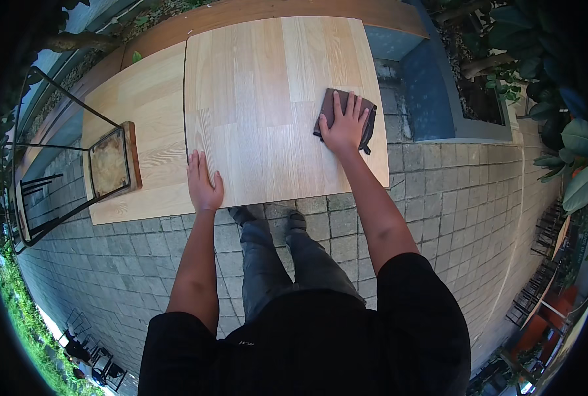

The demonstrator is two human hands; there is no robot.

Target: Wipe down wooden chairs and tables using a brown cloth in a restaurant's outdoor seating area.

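Observation:
Two light wooden tables stand side by side in front of me, with a dark seam between them. On the right-hand table, my right hand presses flat on a folded brown cloth, fingers spread. A black edge of the cloth sticks out beside the wrist. My left hand lies palm down at the near left corner of this table, close to the seam, fingers stretched out. Nothing shows in it. The left-hand table carries an upturned stool with black metal legs.
Behind the tables runs a long brown wooden bench. A blue-grey planter with leafy plants stands to the right. Grey paving lies underfoot. Several black chairs line the far right.

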